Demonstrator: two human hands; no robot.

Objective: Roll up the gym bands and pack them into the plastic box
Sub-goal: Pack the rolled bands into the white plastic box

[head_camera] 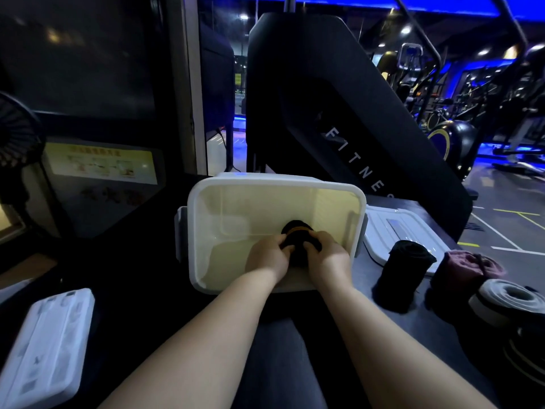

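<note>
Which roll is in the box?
The orange-striped black roll, gripped in the box by left hand and right hand. Plain black roll, maroon roll and grey roll sit outside.

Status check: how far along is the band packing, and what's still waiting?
Done: three bands sit rolled on the table right of the box: a black roll, a maroon roll and a grey roll. In hand: the left hand and right hand grip a black-and-orange roll inside the plastic box, which shows nothing else in it. Left: packing those three; the lid lies beside the box.
</note>
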